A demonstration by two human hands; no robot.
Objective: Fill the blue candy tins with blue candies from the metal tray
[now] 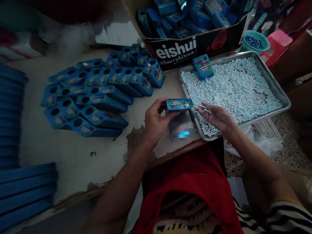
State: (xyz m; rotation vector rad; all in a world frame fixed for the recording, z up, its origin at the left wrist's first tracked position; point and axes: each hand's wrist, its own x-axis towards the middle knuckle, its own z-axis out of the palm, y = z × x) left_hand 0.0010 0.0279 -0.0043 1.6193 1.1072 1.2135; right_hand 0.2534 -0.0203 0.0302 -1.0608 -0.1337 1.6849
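My left hand point(156, 122) is closed around a small blue candy box point(179, 104) and holds it just above a small white scale point(181, 127). Pale candies show through the box's round hole. My right hand point(215, 117) lies palm up over the near edge of a metal tray point(273, 83) filled with pale blue candies point(231, 87). Its fingers are spread, and a few candies seem to rest on them. A second blue box point(203, 66) stands on the candies at the tray's far left corner.
Rows of blue boxes point(92, 94) with round holes lie on the white table point(73, 152). Behind them a cardboard carton point(195, 48) holds more boxes. Stacked blue flats point(14, 156) line the left edge. A teal bowl point(255, 40) and pink stool point(279, 42) sit at the right.
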